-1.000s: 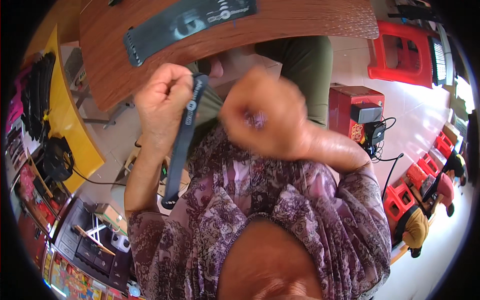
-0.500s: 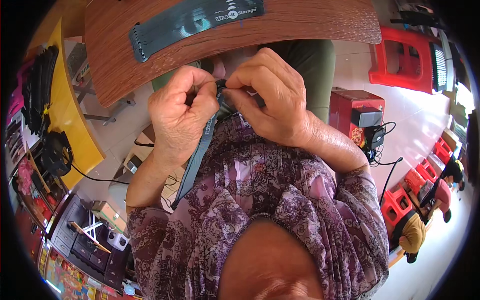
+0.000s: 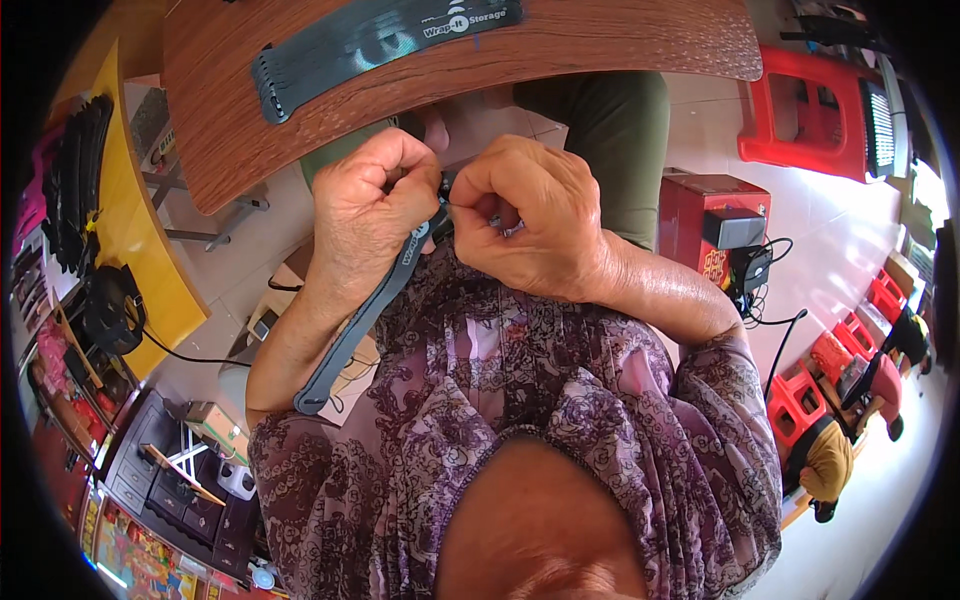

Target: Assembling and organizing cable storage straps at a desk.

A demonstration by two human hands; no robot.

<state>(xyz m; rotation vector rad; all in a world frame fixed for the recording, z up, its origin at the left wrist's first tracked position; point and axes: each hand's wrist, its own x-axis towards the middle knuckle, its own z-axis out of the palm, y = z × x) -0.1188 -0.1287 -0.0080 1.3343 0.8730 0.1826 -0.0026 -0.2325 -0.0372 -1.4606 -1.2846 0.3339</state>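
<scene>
From my feed, the tabletop (image 3: pixel 600 40) was the largest piece, with a glossy dark bundle (image 3: pixel 385 50) lying along it. Nearer the body, off the tabletop's edge, was the dark strap (image 3: pixel 352 338): held up in front of the patterned blouse (image 3: pixel 520 370), it slanted down beside the left forearm to a rounded lower end. I judged it light, pliant along its length yet springy enough to keep its line, not slippery and hard to break; the upper end looked the best place to take hold.

Both elbows were bent outward, the forearms converging before the chest. The left hand (image 3: pixel 372 195) was curled, its grip pinching the strap near that end. The right hand (image 3: pixel 535 215) mirrored it, forefinger and thumb nipped together on the end, the remaining fingers folded; the exact contact was partly hidden.
</scene>
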